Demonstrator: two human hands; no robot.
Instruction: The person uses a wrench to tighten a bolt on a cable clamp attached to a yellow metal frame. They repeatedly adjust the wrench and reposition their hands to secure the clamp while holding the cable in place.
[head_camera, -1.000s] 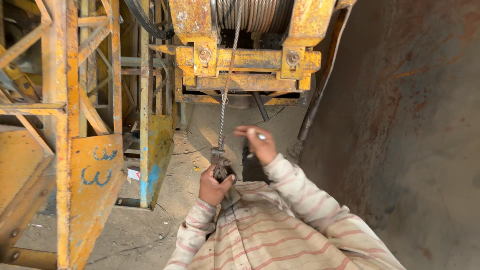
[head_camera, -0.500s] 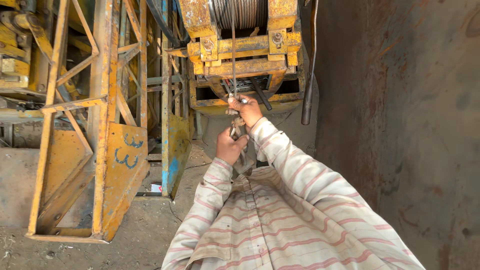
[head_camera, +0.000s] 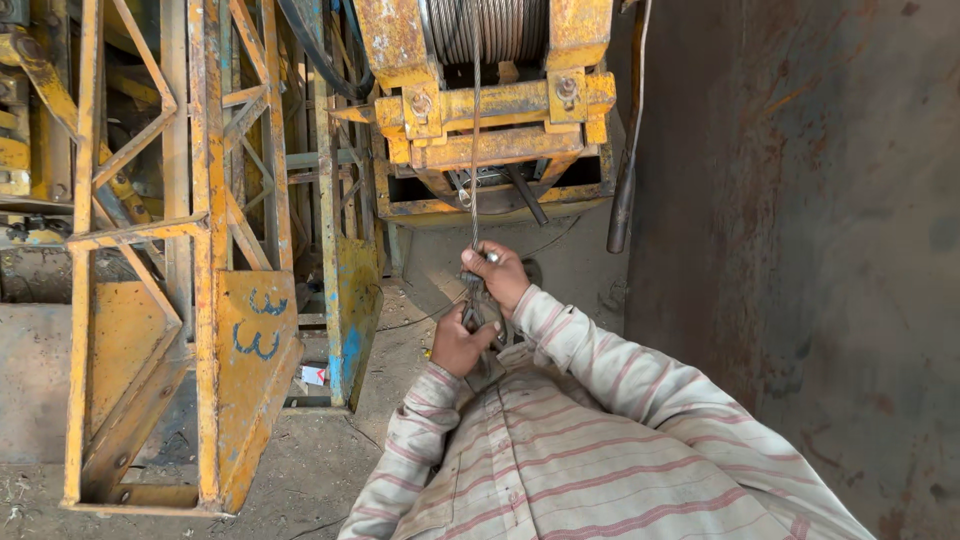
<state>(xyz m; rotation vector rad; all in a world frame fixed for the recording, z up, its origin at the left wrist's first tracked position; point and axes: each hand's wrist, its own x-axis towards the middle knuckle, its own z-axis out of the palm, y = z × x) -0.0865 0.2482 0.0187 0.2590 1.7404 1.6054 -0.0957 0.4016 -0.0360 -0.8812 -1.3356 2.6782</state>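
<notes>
I see my right hand (head_camera: 497, 272) closed around the steel cable (head_camera: 474, 150) just below the yellow winch (head_camera: 490, 110), with a small silver piece pinched at the fingertips; the cable runs straight up from that grip onto the winch drum. My left hand (head_camera: 458, 345) sits just under the right one, farther below the winch, fist clamped on a dark metal fitting (head_camera: 473, 313) at the cable's lower end, though I cannot tell its exact shape. Left of the winch stands the rusty yellow frame (head_camera: 215, 250); right of the winch hangs a dark lever (head_camera: 624, 200) beside the stained wall (head_camera: 800, 250).
</notes>
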